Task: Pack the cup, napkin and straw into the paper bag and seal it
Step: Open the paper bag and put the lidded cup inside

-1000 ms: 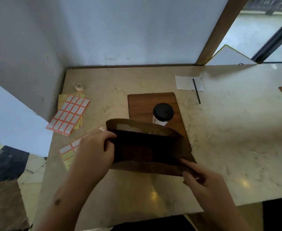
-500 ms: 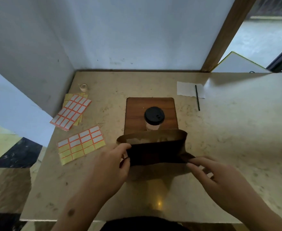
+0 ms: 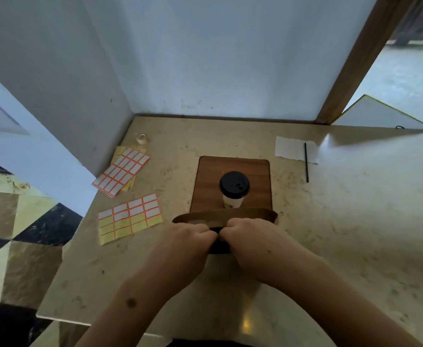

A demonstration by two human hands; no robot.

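A brown paper bag [image 3: 253,214] stands at the near edge of a wooden board [image 3: 258,171], its mouth facing up. My left hand [image 3: 189,236] and my right hand [image 3: 249,235] meet at the middle of the bag's near rim, and both grip that rim with curled fingers. Most of the bag is hidden behind my hands. A white cup with a black lid [image 3: 234,185] stands upright on the board just beyond the bag. A white napkin [image 3: 290,149] lies at the back right with a thin black straw [image 3: 306,162] across its right side.
Two sheets of orange-edged labels [image 3: 121,171] [image 3: 129,217] lie on the marble table [image 3: 355,221] at the left, with a small tape roll [image 3: 141,138] behind them. Walls close the back and left; a wooden post [image 3: 350,61] rises at the back right.
The bag went from lying spread open between my hands to standing by the board. My hands moved from its two sides to the middle of its near rim.
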